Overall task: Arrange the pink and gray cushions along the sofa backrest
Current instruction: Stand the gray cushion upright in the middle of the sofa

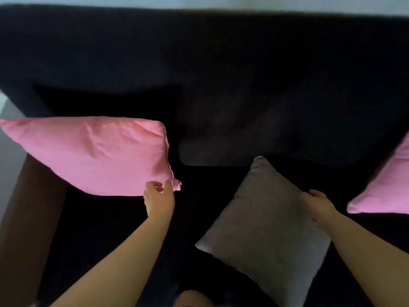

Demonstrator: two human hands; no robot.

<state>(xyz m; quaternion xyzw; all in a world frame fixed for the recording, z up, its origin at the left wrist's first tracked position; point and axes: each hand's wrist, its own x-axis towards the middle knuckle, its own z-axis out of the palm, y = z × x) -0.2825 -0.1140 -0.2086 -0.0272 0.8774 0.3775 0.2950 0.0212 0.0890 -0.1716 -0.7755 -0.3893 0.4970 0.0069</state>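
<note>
A pink cushion (93, 154) is lifted over the left end of the dark sofa (199, 52), and my left hand (158, 198) pinches its lower right corner. A gray cushion (265, 229) lies tilted on the seat at centre right, with my right hand (318, 208) gripping its right edge. A second pink cushion (385, 187) lies at the right edge of the view, partly cut off. The backrest runs across the top of the view with no cushion against it.
The sofa's brown left armrest (28, 218) stands under the lifted pink cushion. A pale wall (221, 2) shows above the backrest and pale floor (11, 151) at far left. My knee (194, 299) shows at the bottom centre.
</note>
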